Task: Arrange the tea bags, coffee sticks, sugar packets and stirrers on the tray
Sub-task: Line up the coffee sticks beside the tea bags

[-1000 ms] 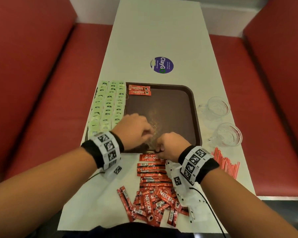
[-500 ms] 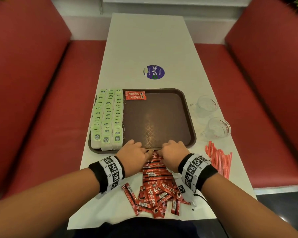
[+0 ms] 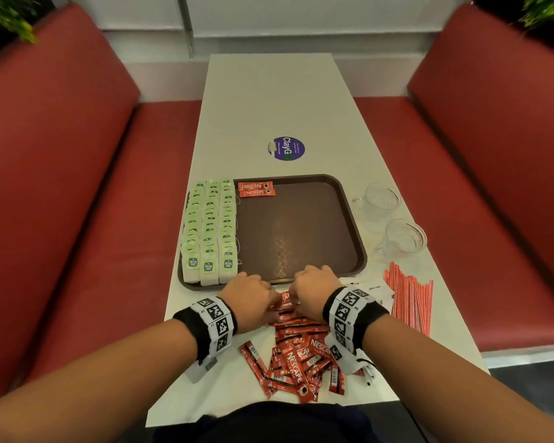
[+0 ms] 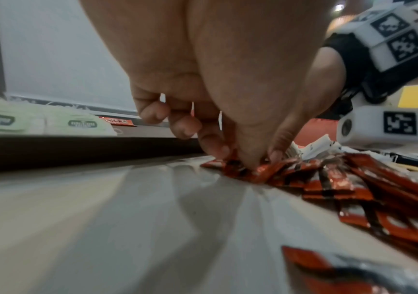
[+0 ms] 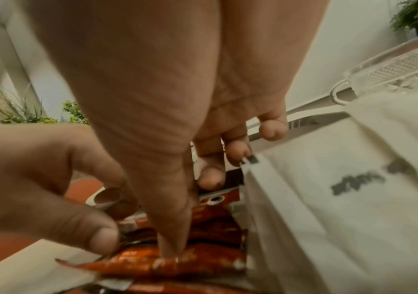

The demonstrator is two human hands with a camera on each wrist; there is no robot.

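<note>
A brown tray (image 3: 301, 225) lies mid-table. Three rows of green tea bags (image 3: 210, 231) fill its left side, and two red coffee sticks (image 3: 256, 189) lie at its far edge. Just off the near rim is a loose pile of coffee sticks (image 3: 298, 356). My left hand (image 3: 269, 300) pinches the end of a stick (image 4: 243, 167) on top of that pile. My right hand (image 3: 298, 295) is curled, its thumb on the same top sticks (image 5: 167, 260). White sugar packets (image 3: 379, 290) lie under my right wrist. Red stirrers (image 3: 410, 298) lie further right.
Two clear glass cups (image 3: 378, 199) (image 3: 403, 239) stand right of the tray. A round purple sticker (image 3: 286, 148) marks the table beyond it. Red benches flank the narrow white table; its near edge is just below the pile.
Both hands have drawn back from over the tray's near part to the stick pile in front of its rim. The tea bags and the two placed sticks are unmoved.
</note>
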